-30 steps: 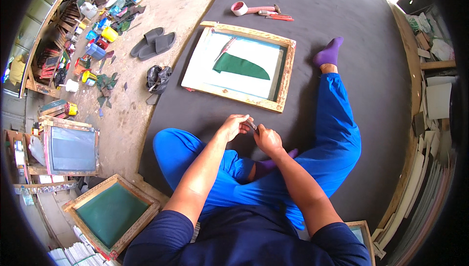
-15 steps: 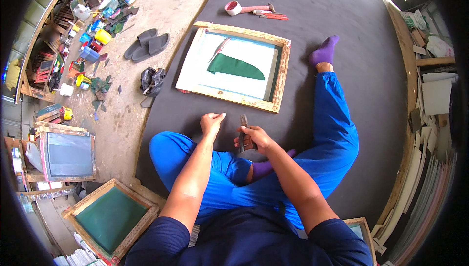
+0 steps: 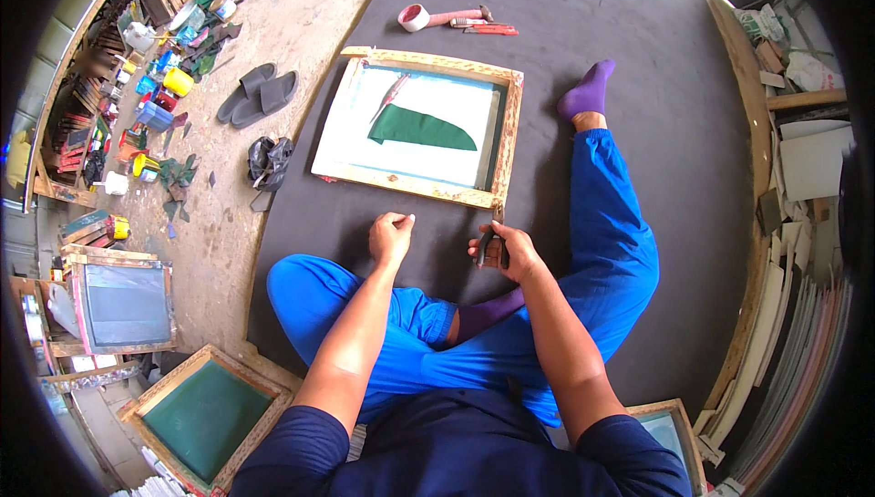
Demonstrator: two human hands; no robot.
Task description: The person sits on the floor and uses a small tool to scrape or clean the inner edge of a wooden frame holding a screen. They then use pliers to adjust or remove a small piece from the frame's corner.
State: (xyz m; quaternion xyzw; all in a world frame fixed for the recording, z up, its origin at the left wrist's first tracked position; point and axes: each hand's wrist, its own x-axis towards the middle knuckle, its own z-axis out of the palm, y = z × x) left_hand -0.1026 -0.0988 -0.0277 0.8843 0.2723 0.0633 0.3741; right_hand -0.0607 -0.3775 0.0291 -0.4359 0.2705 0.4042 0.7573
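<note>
My right hand (image 3: 512,253) grips a pair of pliers (image 3: 484,247) with dark handles. The jaws point away from me and reach the near right corner of a wooden screen frame (image 3: 428,189); whether they touch it I cannot tell. Closed with thumb and fingertips together, my left hand (image 3: 390,238) is held just short of the frame's near edge. Anything in that pinch is too small to make out. Inside the frame, a piece of dark green cloth (image 3: 424,129) and a slim cutter-like tool (image 3: 392,94) lie over the white area.
Beyond the frame on the dark mat (image 3: 538,5) lie a tape roll (image 3: 413,17), a hammer (image 3: 456,16) and red cutters (image 3: 490,29). Black sandals (image 3: 259,96) and paint containers (image 3: 179,82) cover the left floor. A green screen (image 3: 208,419) leans at lower left.
My right hand has carried the pliers right and forward to the frame's near right corner. My left hand stays pinched in nearly the same spot. The whole view has shifted slightly.
</note>
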